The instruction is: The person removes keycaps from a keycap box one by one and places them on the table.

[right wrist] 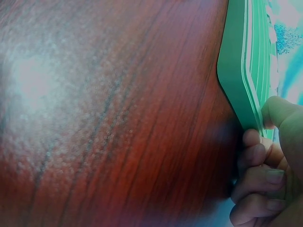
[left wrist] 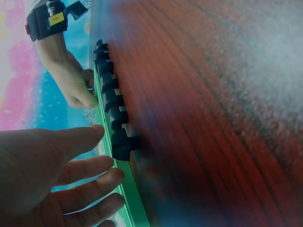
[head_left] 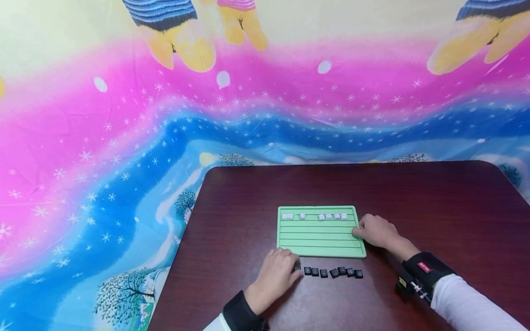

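Black tiles (head_left: 333, 272) lie in a short row on the dark wooden table (head_left: 434, 207), just in front of the near edge of the green ruled board (head_left: 319, 239). The row's long axis runs left to right, parallel to that edge. Its left end sits right at the fingertips of the left hand (head_left: 275, 276); from those fingers the rest of the row stretches off to the right. In the left wrist view the tiles (left wrist: 113, 118) line up one after another along the board's edge (left wrist: 130, 198), and the left hand's fingers (left wrist: 80, 187) are straight and slightly spread, with nothing pinched between them. Whether a fingertip already touches the first tile I cannot tell; it is at least just beside it.

The left hand is clearly the nearer one to the row. It comes in from the lower left, palm down and low over the table.

The right hand (head_left: 377, 231) is at the board's right edge, apart from the black tiles. Its fingers (right wrist: 258, 182) are curled and its thumb lies over the board's rim (right wrist: 236, 71), so it grips the board there. White tiles (head_left: 314, 216) sit along the board's top line, far from both hands.
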Tool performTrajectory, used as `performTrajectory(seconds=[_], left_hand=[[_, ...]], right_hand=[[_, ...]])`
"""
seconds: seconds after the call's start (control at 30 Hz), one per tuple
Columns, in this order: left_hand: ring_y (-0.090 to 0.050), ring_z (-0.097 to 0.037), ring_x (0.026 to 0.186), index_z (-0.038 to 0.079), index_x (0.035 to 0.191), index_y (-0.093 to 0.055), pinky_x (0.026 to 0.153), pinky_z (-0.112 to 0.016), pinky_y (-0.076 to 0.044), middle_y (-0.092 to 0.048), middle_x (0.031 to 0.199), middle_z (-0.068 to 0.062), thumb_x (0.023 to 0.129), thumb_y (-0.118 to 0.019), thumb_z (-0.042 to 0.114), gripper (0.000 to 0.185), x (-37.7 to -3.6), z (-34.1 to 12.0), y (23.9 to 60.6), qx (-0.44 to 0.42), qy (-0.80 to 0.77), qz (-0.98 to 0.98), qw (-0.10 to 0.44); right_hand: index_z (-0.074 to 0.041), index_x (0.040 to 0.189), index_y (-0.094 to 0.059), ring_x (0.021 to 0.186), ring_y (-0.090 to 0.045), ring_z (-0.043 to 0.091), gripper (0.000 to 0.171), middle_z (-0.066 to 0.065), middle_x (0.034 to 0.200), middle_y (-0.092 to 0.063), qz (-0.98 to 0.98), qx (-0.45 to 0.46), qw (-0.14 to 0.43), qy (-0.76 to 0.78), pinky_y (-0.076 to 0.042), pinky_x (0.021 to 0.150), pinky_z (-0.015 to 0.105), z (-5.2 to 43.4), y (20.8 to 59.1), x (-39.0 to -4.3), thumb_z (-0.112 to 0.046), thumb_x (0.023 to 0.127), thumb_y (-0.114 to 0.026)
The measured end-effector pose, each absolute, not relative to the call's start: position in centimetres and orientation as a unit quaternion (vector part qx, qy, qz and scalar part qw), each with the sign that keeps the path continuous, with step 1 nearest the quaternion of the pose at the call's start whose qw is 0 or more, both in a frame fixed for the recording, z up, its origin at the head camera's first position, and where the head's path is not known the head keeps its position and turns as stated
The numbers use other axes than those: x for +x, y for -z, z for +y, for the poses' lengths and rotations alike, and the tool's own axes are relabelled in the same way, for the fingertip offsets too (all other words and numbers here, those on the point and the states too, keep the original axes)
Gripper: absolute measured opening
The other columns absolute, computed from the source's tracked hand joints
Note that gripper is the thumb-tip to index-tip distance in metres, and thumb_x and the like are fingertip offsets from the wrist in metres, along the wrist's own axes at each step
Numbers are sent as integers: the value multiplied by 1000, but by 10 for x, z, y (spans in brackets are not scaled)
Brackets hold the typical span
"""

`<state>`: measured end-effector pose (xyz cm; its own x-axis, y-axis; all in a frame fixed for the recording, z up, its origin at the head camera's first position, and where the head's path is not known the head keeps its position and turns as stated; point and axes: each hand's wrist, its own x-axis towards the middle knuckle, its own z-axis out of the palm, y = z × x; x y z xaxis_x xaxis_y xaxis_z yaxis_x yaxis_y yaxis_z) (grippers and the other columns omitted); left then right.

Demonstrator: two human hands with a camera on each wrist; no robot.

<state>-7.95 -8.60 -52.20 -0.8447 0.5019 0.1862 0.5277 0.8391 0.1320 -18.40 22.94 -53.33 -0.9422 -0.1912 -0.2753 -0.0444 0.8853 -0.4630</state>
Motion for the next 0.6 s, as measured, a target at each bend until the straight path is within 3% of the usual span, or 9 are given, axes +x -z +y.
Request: performTrajectory(seconds=[0.6], left_hand=[[-62,-9,77,18,93,-76,67,-21,-42,-70,82,8,87,-77,33,16,-89,-85,517,-267,93,-953,109]], right_hand=[[-19,55,-43,48,-31,11,42,-8,53,-30,958,-60,159,233,-20,49,24,229,533,-184,-29,90,-63]])
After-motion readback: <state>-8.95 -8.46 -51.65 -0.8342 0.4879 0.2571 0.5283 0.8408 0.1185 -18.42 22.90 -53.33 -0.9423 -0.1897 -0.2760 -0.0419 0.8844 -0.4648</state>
